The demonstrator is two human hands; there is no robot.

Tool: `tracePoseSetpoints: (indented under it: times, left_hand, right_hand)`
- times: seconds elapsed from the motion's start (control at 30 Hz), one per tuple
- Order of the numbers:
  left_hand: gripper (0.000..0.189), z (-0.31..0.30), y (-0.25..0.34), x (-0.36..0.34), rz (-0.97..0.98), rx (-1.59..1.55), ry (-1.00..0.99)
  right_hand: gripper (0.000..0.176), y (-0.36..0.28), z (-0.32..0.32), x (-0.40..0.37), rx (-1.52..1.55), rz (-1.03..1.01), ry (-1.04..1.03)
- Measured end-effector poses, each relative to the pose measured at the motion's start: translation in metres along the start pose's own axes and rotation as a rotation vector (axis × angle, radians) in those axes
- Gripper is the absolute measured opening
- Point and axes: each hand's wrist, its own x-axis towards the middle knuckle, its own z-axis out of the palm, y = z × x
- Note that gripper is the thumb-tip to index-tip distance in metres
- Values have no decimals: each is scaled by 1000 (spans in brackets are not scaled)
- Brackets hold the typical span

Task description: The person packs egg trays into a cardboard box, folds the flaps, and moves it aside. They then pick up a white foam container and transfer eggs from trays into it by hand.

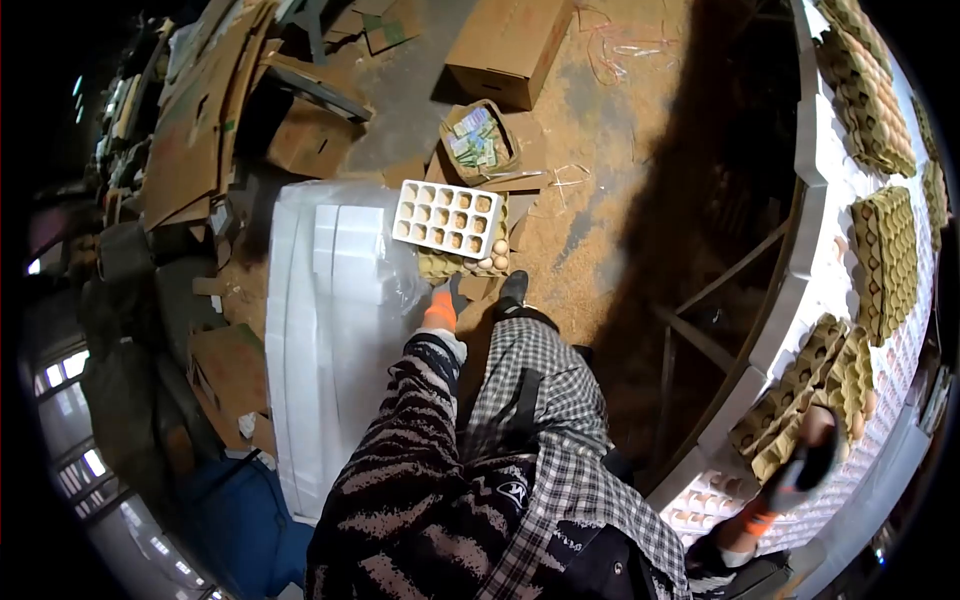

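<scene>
My left hand, in a grey and orange glove, is by the near edge of a pulp egg tray. Its fingers look stretched out, with nothing visible in them. Several eggs sit in that tray, partly covered by a white foam tray with rows of hollows. At the lower right, my right hand, in a dark glove with an orange band, is closed around a brownish egg. Beside it, tilted pulp trays lie on the white foam trays.
A plastic-wrapped stack of white foam stands left of my legs. Ahead are a bag of printed packets and a cardboard box. On the right, a long table bears foam trays of eggs and stacked pulp trays.
</scene>
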Motion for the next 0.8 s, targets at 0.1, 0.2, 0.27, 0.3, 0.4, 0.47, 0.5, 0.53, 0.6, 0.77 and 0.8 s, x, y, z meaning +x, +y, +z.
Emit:
tracePoseSetpoints:
  times: [0.1, 0.2, 0.27, 0.3, 0.4, 0.47, 0.5, 0.53, 0.6, 0.77, 0.8]
  left_hand:
    - [41, 70, 35, -21, -5, 112, 286]
    - [57, 123, 69, -39, -12, 146, 437]
    - [57, 121, 83, -24, 50, 144, 331]
    - [54, 134, 95, -26, -5, -12, 387]
    - [51, 54, 65, 42, 230, 193, 111]
    - [47, 29, 56, 61, 348, 337, 12]
    - [47, -1, 48, 79, 426, 543, 11]
    - [47, -32, 40, 96, 503, 751, 9]
    - [48, 44, 76, 30, 356, 490, 120]
    - [48, 10, 69, -11, 451, 313, -26]
    - [49, -2, 67, -24, 432, 295, 15]
  right_hand:
    - [39, -99, 128, -5, 474, 214, -392]
    - [45, -129, 284, -36, 685, 416, -723]
    - [41, -133, 394, -71, 771, 468, -810]
    - [40, -139, 439, -84, 805, 511, -855]
    - [39, -153, 553, -115, 703, 471, -954]
    - [41, -158, 610, -129, 545, 352, -1018]
    - [41, -160, 632, -136, 540, 359, -1024]
    - [41, -163, 651, -143, 468, 304, -1029]
    - [41, -165, 680, -152, 393, 254, -1033]
    - [58, -173, 711, -170, 451, 296, -892]
    - [58, -176, 714, -173, 440, 353, -729]
